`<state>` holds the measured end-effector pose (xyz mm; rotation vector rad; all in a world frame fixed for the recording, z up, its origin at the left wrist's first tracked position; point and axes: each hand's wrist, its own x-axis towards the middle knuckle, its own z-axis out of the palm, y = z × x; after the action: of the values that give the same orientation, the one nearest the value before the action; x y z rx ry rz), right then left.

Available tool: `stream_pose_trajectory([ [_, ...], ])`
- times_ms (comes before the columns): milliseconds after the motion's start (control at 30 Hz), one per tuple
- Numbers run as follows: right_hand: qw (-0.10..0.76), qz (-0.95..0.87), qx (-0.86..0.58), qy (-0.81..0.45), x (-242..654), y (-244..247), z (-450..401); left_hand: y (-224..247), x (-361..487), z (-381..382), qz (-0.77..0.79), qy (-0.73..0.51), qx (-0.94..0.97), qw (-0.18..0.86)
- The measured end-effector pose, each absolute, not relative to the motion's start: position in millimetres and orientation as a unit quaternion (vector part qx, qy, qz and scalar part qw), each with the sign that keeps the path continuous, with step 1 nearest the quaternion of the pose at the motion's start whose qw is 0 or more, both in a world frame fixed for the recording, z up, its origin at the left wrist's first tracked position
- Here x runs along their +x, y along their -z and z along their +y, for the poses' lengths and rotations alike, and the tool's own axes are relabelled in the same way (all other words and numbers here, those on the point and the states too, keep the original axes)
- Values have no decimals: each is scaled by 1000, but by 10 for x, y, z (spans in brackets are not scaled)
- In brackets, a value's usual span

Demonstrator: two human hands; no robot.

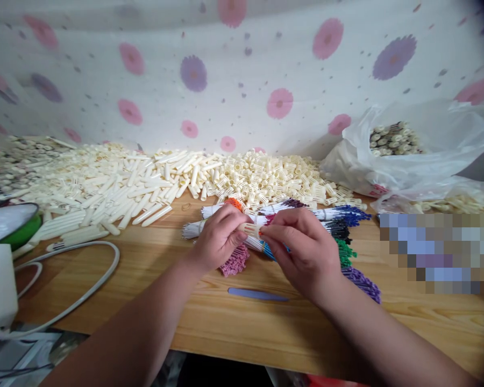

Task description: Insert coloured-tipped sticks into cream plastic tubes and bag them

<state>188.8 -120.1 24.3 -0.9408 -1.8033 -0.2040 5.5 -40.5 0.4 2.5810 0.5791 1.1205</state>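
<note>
Wooden counter [201,322], floral curtain [157,80] behind.
Left grip [220,236] clamped on cream slotted plastic sleeve [250,229]; right grip [306,247] pinching that sleeve's right end.

A small workshop, apparently set up in a home. The homely sign is a white curtain [246,70] printed with pink and purple flowers, hanging along the far edge of a wood-grain desk [221,328]. The workshop signs are quantities of like parts: cream plastic tubes [153,180] heaped toward the far left corner, short slotted cream pieces [266,180] piled along the middle of the far edge, and bundles of thin sticks [361,282] with coloured ends, sorted by colour, mid-desk. A plastic bag [347,161] at the far right corner holds more finished-looking pieces [395,140].
</note>
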Motion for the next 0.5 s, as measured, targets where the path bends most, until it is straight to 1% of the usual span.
stream_pose_trajectory([
  [100, 521, -752, -396, 81, 1905, -257, -1197, -14, 58, -405, 199, -391, 891, 117],
  [500, 510, -763, -396, -7, 1939, -233, -1141, -23, 68, -404, 210, -416, 882, 71],
])
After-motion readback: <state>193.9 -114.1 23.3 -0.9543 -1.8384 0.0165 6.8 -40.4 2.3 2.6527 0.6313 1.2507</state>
